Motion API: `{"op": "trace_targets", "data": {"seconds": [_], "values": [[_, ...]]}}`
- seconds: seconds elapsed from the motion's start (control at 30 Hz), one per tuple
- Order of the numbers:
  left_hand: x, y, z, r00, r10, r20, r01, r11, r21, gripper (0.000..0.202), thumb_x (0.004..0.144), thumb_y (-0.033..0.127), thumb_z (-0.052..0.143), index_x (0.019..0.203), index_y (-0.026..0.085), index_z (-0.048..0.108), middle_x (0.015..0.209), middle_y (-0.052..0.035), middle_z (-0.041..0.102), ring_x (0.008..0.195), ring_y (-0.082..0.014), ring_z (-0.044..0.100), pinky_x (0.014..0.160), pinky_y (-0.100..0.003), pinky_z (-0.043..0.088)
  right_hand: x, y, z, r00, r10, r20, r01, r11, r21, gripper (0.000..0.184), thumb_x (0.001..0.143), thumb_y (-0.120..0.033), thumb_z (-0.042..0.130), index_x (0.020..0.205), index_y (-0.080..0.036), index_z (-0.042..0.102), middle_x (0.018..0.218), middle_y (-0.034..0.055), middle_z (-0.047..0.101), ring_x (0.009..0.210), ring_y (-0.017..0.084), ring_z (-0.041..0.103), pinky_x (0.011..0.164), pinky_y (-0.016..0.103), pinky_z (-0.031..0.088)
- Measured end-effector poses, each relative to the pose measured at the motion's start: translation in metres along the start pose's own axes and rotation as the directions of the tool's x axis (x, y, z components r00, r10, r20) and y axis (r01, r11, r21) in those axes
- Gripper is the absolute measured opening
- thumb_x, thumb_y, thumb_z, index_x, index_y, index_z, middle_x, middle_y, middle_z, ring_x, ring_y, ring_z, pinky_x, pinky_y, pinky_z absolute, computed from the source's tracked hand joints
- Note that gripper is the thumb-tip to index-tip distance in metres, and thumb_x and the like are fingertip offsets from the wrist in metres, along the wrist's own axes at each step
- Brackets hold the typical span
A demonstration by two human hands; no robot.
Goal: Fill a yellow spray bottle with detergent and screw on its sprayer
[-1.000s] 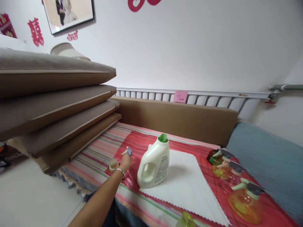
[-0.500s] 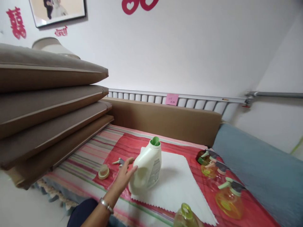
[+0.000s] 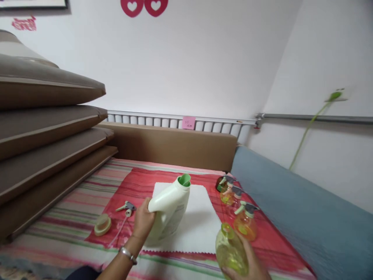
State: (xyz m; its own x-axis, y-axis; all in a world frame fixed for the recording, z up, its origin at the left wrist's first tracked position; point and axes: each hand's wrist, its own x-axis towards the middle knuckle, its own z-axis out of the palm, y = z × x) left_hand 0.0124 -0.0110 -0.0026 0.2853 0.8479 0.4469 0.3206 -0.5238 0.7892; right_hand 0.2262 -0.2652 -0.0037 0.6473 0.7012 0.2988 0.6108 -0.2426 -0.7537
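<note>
Left hand [image 3: 143, 219] is wrapped around the handle of the tilted white jug [image 3: 169, 208], which leans toward 2 o'clock over the white cloth [image 3: 201, 225]. Right hand [image 3: 247, 264] is curled under the yellow bottle [image 3: 230, 251], at 4 o'clock from the jug and apart from it.

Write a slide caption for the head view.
Left hand grips and tilts a white jug on a white mat; right hand holds a yellow bottle.

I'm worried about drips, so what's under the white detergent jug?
The white detergent jug, gripped and tilted by the left hand, sits over a white cloth spread on the red mat. The cloth directly beneath its base is hidden.
</note>
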Motion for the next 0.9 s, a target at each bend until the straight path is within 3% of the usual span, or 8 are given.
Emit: {"op": "trace_targets", "data": {"seconds": [0.07, 0.17, 0.23, 0.33, 0.53, 0.77, 0.9], "values": [[0.002, 0.012, 0.001, 0.996, 0.03, 0.082, -0.034, 0.998, 0.045, 0.011, 0.072, 0.014, 0.049, 0.079, 0.021, 0.056, 0.072, -0.0009, 0.065, 0.07, -0.0193, 0.061, 0.062, -0.024, 0.039, 0.013, -0.006, -0.024, 1.0, -0.006, 0.004, 0.006, 0.995, -0.101, 0.071, 0.058, -0.033, 0.061, 0.124, -0.018, 0.039, 0.116, 0.0124, 0.061, 0.102, 0.029, 0.06, 0.089, 0.037, 0.046], [0.007, 0.029, 0.006, 0.973, 0.004, 0.229, -0.067, 0.961, 0.268, 0.015, 0.077, 0.014, 0.048, 0.087, 0.022, 0.057, 0.075, -0.0029, 0.069, 0.073, -0.0209, 0.064, 0.058, -0.023, 0.036, 0.034, -0.021, -0.057, 0.996, -0.053, 0.068, 0.069, 0.962, -0.263, 0.069, 0.057, -0.031, 0.064, 0.122, -0.018, 0.042, 0.122, 0.013, 0.056, 0.109, 0.029, 0.056, 0.091, 0.039, 0.045], [0.011, 0.039, 0.011, 0.95, -0.016, 0.312, -0.117, 0.908, 0.403, 0.018, 0.078, 0.014, 0.046, 0.091, 0.023, 0.056, 0.079, -0.004, 0.07, 0.077, -0.0222, 0.066, 0.057, -0.023, 0.035, 0.05, -0.032, -0.074, 0.984, -0.146, 0.1, 0.172, 0.923, -0.346, 0.068, 0.061, -0.031, 0.064, 0.124, -0.019, 0.041, 0.127, 0.0124, 0.054, 0.115, 0.028, 0.051, 0.096, 0.04, 0.042], [0.015, 0.048, 0.017, 0.923, 0.015, 0.384, -0.201, 0.871, 0.448, 0.02, 0.079, 0.014, 0.046, 0.094, 0.024, 0.054, 0.085, -0.0038, 0.071, 0.082, -0.023, 0.066, 0.058, -0.024, 0.034, 0.075, -0.046, -0.088, 0.942, -0.302, 0.145, 0.334, 0.826, -0.453, 0.067, 0.065, -0.03, 0.064, 0.126, -0.018, 0.041, 0.126, 0.0124, 0.054, 0.117, 0.028, 0.049, 0.098, 0.043, 0.039], [0.017, 0.048, 0.018, 0.922, 0.005, 0.387, -0.204, 0.856, 0.476, 0.023, 0.079, 0.013, 0.044, 0.096, 0.025, 0.053, 0.087, -0.0032, 0.071, 0.084, -0.0224, 0.066, 0.058, -0.024, 0.034, 0.116, -0.064, -0.091, 0.856, -0.445, 0.264, 0.5, 0.581, -0.643, 0.063, 0.068, -0.027, 0.066, 0.126, -0.018, 0.043, 0.12, 0.0121, 0.057, 0.108, 0.028, 0.053, 0.089, 0.042, 0.045], [0.016, 0.046, 0.017, 0.925, 0.012, 0.379, -0.208, 0.852, 0.481, 0.02, 0.08, 0.015, 0.045, 0.094, 0.025, 0.054, 0.085, -0.0031, 0.072, 0.082, -0.0221, 0.067, 0.057, -0.024, 0.033, 0.137, -0.068, -0.081, 0.809, -0.483, 0.334, 0.557, 0.451, -0.697, 0.064, 0.065, -0.021, 0.069, 0.124, -0.019, 0.047, 0.112, 0.0128, 0.059, 0.102, 0.029, 0.054, 0.085, 0.041, 0.044], [0.016, 0.048, 0.017, 0.927, 0.001, 0.374, -0.198, 0.85, 0.488, 0.021, 0.08, 0.015, 0.045, 0.095, 0.025, 0.054, 0.084, -0.0027, 0.072, 0.082, -0.0219, 0.067, 0.058, -0.024, 0.034, 0.139, -0.074, -0.081, 0.776, -0.514, 0.365, 0.584, 0.369, -0.723, 0.063, 0.067, -0.017, 0.068, 0.125, -0.02, 0.046, 0.118, 0.0137, 0.055, 0.107, 0.028, 0.052, 0.089, 0.04, 0.04]]}}
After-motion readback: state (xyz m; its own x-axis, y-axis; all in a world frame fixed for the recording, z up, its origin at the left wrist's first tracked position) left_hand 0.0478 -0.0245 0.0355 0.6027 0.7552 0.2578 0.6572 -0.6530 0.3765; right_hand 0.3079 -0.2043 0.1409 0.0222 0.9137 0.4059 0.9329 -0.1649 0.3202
